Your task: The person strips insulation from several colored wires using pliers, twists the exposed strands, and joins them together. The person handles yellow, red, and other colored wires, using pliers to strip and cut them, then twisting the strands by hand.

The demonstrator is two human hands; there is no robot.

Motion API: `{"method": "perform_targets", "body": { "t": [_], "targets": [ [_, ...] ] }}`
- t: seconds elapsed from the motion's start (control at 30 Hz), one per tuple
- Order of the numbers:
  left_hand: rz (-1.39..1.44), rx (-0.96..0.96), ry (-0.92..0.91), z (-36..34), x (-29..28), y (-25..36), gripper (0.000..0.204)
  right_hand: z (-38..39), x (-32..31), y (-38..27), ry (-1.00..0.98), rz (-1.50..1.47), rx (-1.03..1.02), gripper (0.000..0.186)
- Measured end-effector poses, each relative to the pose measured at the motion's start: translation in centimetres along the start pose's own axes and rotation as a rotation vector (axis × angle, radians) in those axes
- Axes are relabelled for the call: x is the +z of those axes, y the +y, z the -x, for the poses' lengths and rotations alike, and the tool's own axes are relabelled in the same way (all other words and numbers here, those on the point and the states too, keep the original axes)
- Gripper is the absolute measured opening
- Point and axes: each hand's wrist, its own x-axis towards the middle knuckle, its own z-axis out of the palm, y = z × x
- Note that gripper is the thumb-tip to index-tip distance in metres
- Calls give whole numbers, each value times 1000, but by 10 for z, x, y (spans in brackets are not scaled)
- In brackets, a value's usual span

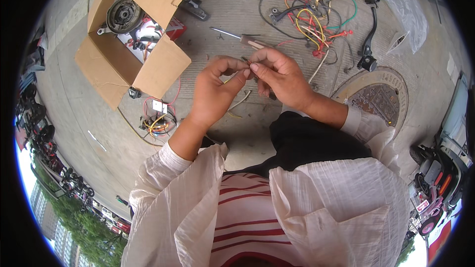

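My left hand (216, 90) and my right hand (278, 75) meet in front of me, fingertips pinched together on a small piece of wire (246, 62). Only a short dark end of it shows between the fingers. Below the hands lie loose pale and yellow wire pieces (240, 103) on the concrete ground. Just beyond my right hand lies a tool with a pale handle and a metal shaft (236, 35).
An open cardboard box (129, 64) with a round metal part (123, 15) stands at the upper left. A tangle of coloured wires (311, 22) and a black lever (368, 44) lie at the top right. A small wire bundle (157, 121) sits left; a round manhole cover (377, 96) right.
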Motion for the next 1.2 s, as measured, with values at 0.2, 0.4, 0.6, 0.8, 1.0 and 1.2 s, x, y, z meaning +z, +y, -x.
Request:
{"method": "perform_targets", "body": {
  "t": [0.2,0.4,0.6,0.8,1.0,1.2],
  "targets": [
    [56,-193,-11,-1,-4,8,7,-3,-1,6,35,216,-171,8],
    [81,-163,-10,0,-2,8,4,-1,2,4,35,92,-101,9],
    [95,-40,54,1,1,-1,6,-2,4,1,26,49,-129,7],
    [307,-69,51,3,7,-8,3,-4,2,3,15,-87,-90,8],
    [458,-104,20,2,8,-8,2,-6,-2,1,5,-220,16,8],
    [191,-143,1,-1,6,3,9,-7,-1,8,111,215,-176,5]
  ]
}}
